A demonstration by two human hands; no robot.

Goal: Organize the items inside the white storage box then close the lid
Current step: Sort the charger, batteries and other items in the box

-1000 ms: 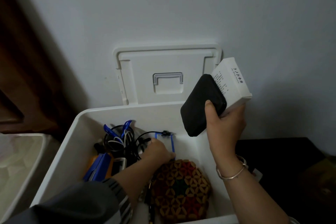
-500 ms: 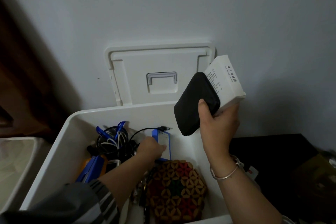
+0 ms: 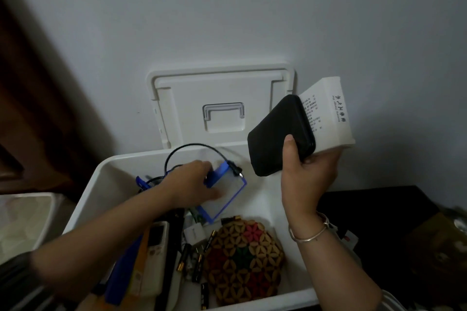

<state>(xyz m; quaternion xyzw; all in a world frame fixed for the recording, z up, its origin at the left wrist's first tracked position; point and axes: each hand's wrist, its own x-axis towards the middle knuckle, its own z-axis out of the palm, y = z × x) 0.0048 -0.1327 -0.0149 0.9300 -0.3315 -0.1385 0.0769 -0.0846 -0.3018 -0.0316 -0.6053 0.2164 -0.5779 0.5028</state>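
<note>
The white storage box (image 3: pixel 106 171) stands open below me, its lid (image 3: pixel 222 86) leaning upright against the wall. My left hand (image 3: pixel 189 184) grips a clear badge holder with a blue frame (image 3: pixel 225 197), lifted above the box's contents, with a black cable (image 3: pixel 192 149) looping over it. My right hand (image 3: pixel 307 177) holds a black case (image 3: pixel 273 139) together with a white printed carton (image 3: pixel 328 113), raised above the box's right side. Inside lie a round woven mat (image 3: pixel 242 260), a white remote (image 3: pixel 156 237), a white charger (image 3: pixel 194 233), loose batteries (image 3: pixel 184 257) and a blue item (image 3: pixel 123 275).
A pale bin (image 3: pixel 25 217) stands left of the box. A dark surface (image 3: pixel 384 209) with small objects lies to the right. A brown wooden door frame (image 3: pixel 38 83) runs along the left. The grey wall is directly behind the lid.
My left hand has taken the blue-framed badge holder and lifted it out of the clutter, the black cable rising with it. My right hand still holds the case and carton.
</note>
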